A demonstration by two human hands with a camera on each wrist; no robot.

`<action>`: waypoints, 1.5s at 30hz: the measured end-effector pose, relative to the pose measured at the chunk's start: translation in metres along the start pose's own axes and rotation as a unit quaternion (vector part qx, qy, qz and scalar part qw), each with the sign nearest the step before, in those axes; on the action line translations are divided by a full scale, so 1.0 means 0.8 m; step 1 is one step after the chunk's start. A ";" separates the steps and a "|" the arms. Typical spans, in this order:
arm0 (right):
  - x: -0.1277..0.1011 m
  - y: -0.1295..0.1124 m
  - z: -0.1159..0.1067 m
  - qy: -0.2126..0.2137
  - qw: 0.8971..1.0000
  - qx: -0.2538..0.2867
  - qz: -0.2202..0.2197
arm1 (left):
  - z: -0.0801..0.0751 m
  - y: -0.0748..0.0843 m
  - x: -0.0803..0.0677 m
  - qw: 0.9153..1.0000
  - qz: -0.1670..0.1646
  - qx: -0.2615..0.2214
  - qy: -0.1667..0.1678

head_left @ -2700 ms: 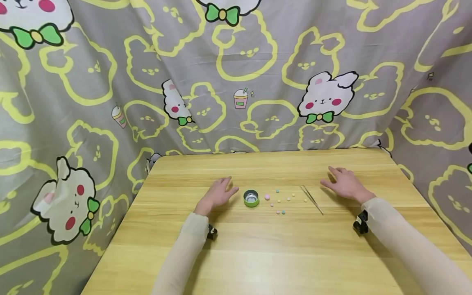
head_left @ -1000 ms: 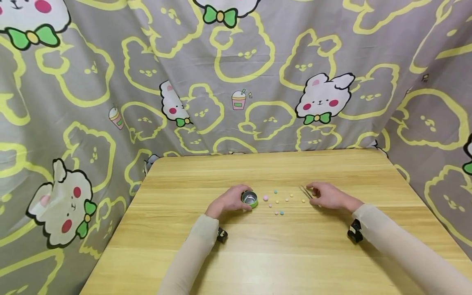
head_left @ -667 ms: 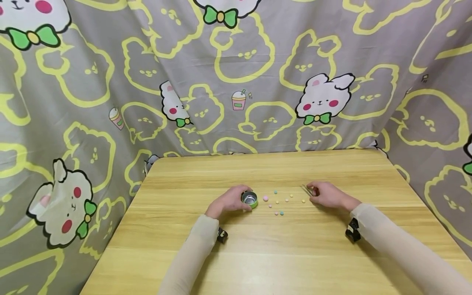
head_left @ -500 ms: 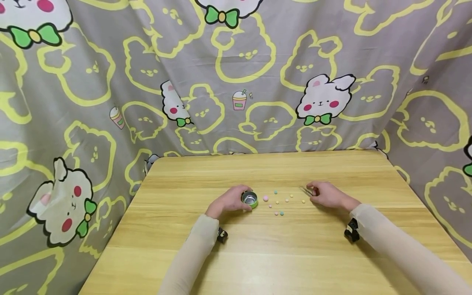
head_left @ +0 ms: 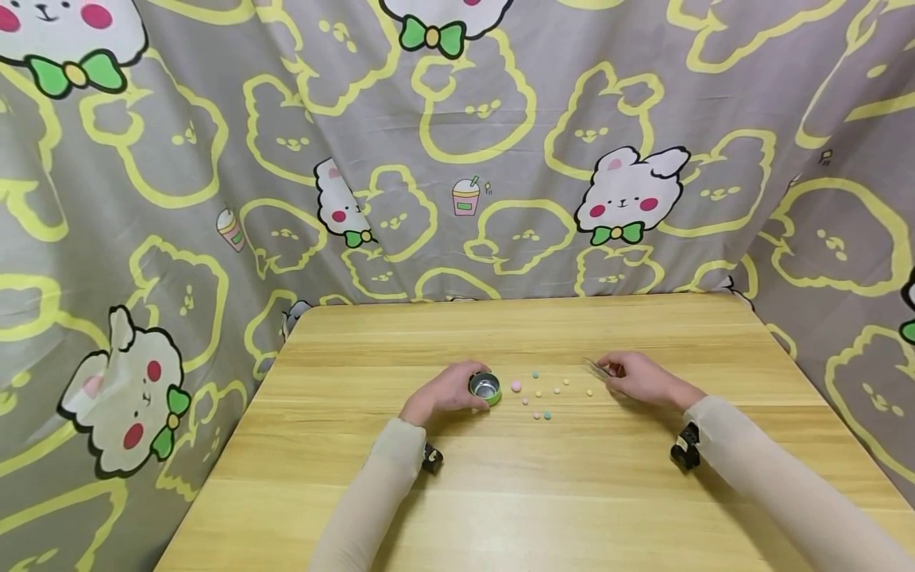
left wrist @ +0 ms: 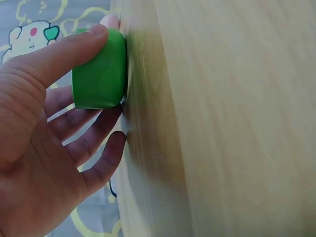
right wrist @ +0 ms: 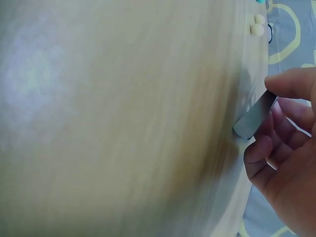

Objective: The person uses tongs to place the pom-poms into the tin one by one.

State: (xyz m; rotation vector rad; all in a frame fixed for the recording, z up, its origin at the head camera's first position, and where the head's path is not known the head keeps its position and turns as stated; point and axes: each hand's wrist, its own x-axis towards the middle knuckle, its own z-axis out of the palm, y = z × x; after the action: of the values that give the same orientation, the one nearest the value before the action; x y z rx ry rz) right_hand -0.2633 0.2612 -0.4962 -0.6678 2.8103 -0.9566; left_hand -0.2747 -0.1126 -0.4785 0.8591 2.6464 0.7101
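Note:
My left hand [head_left: 452, 386] grips a small round green tin [head_left: 486, 389] with a silvery inside, thumb on the near side and fingers round the far side. In the left wrist view the tin's smooth green wall [left wrist: 101, 74] stands right at the tabletop. On the right, my right hand [head_left: 638, 376] pinches metal tweezers [head_left: 596, 369] between thumb and fingers, tips pointing left. The right wrist view shows their flat back end [right wrist: 254, 118] close over the wood. Between the hands lie several small beads, among them a larger pink bead [head_left: 516, 386] and a teal bead [head_left: 547, 415].
All of this is on a light wooden table [head_left: 500, 492]. A grey curtain [head_left: 400, 119] with yellow outlines and cartoon rabbits hangs behind and along both sides. Pale yellow beads [right wrist: 257, 29] show at the top of the right wrist view.
Both hands, at first apart from things, have come in: the left has taken hold of the tin, the right has picked up the tweezers that lay on the table. The beads stayed put.

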 end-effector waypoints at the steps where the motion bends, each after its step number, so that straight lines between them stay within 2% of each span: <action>1: -0.001 0.000 -0.001 0.001 1.000 0.001 0.002 | 0.001 0.000 0.000 1.000 0.000 -0.001 0.000; 20: -0.013 -0.004 -0.012 -0.004 1.000 0.003 -0.022 | -0.001 -0.003 -0.001 1.000 -0.008 0.013 -0.009; 29: -0.021 -0.005 -0.018 -0.004 1.000 -0.011 -0.023 | -0.003 -0.002 -0.003 1.000 -0.005 -0.024 -0.010; 35: -0.025 -0.003 -0.016 -0.003 0.999 -0.027 -0.021 | -0.004 -0.003 -0.003 1.000 -0.005 -0.020 -0.011; 45: -0.028 -0.003 -0.014 -0.009 0.997 -0.049 -0.051 | -0.003 -0.008 -0.002 0.999 -0.007 -0.029 -0.013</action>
State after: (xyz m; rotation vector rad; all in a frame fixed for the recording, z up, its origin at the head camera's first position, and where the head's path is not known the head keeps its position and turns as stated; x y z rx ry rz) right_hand -0.2448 0.2756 -0.4867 -0.8360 2.8474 -0.8277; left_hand -0.2772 -0.1188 -0.4793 0.8283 2.5933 0.7626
